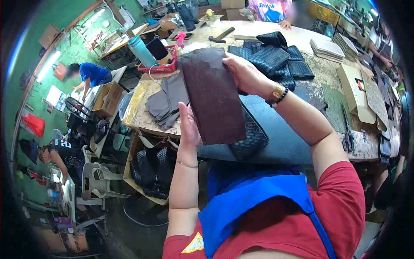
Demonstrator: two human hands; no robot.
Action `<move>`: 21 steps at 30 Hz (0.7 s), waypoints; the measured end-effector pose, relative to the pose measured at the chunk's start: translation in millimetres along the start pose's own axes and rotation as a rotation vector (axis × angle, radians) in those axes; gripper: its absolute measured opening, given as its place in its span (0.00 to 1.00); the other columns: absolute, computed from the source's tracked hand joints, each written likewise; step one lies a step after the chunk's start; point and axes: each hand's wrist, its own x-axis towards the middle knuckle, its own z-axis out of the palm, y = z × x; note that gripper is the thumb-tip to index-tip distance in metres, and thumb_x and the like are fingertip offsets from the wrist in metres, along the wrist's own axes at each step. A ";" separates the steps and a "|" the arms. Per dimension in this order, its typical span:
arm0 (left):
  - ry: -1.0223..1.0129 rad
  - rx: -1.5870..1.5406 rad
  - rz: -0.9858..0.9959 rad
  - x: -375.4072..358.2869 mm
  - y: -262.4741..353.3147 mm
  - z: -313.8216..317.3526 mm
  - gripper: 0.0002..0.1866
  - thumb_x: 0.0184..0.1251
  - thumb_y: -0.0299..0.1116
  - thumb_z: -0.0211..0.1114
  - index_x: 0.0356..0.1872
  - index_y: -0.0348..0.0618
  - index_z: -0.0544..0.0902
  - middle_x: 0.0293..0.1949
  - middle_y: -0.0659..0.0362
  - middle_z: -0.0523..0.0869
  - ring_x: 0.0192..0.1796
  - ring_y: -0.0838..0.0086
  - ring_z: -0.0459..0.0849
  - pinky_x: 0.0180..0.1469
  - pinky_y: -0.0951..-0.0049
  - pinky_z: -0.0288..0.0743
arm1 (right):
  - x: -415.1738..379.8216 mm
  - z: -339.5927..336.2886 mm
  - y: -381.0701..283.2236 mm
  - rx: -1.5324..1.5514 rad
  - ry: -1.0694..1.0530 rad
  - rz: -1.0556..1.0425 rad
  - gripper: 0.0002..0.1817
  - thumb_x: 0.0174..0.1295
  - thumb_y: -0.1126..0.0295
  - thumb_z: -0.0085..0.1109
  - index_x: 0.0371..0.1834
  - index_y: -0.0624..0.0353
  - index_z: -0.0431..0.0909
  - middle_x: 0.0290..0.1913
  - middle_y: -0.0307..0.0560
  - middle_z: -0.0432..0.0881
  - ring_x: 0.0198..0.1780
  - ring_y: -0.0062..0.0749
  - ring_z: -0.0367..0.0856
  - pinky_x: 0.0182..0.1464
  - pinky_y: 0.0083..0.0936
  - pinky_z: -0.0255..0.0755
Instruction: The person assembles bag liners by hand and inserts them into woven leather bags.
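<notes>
A long dark brown piece of leather-like material [213, 95] is held up flat in front of me, tilted. My left hand [188, 126] grips its lower left edge with the thumb on the front. My right hand [246, 74], with a gold watch and bead bracelet on the wrist, holds its upper right edge. Under the brown piece, a dark woven panel [252, 140] lies at the near edge of the dark work mat [280, 134].
A pile of woven dark blue pieces [274, 58] lies behind my right hand. Grey fabric pieces [166, 103], a red basket [161, 67] and a teal bottle [141, 51] sit at left. Cardboard pieces [358, 93] lie right. Other people work around the room.
</notes>
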 end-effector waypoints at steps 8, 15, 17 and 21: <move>0.327 0.615 0.191 3.0 -26.5 22.8 0.08 0.71 0.29 0.67 0.43 0.35 0.85 0.37 0.65 0.87 0.37 0.87 0.80 0.43 0.85 0.74 | -55.8 -32.8 20.9 -0.506 0.462 -0.627 0.18 0.71 0.68 0.58 0.60 0.59 0.66 0.44 0.39 0.77 0.41 0.17 0.73 0.45 0.17 0.72; 0.198 1.212 0.319 8.6 -38.9 61.8 0.09 0.62 0.30 0.74 0.40 0.39 0.87 0.29 0.66 0.86 0.29 0.86 0.77 0.35 0.84 0.71 | -110.2 12.1 35.8 -0.071 0.113 -0.101 0.17 0.68 0.64 0.64 0.54 0.57 0.72 0.43 0.37 0.80 0.41 0.14 0.77 0.40 0.16 0.74; 0.195 1.210 0.178 6.9 -42.7 66.6 0.08 0.65 0.29 0.72 0.41 0.36 0.87 0.32 0.65 0.87 0.33 0.87 0.79 0.36 0.86 0.71 | -106.7 5.4 44.0 -0.022 0.118 -0.140 0.16 0.65 0.65 0.68 0.50 0.60 0.74 0.42 0.37 0.81 0.40 0.13 0.78 0.39 0.16 0.75; 0.213 0.994 0.020 5.2 -46.3 73.8 0.10 0.68 0.29 0.69 0.45 0.34 0.86 0.36 0.64 0.87 0.36 0.88 0.81 0.39 0.86 0.74 | -109.0 -4.4 49.5 0.055 0.097 -0.055 0.13 0.67 0.67 0.65 0.49 0.61 0.78 0.41 0.36 0.82 0.39 0.14 0.79 0.41 0.17 0.77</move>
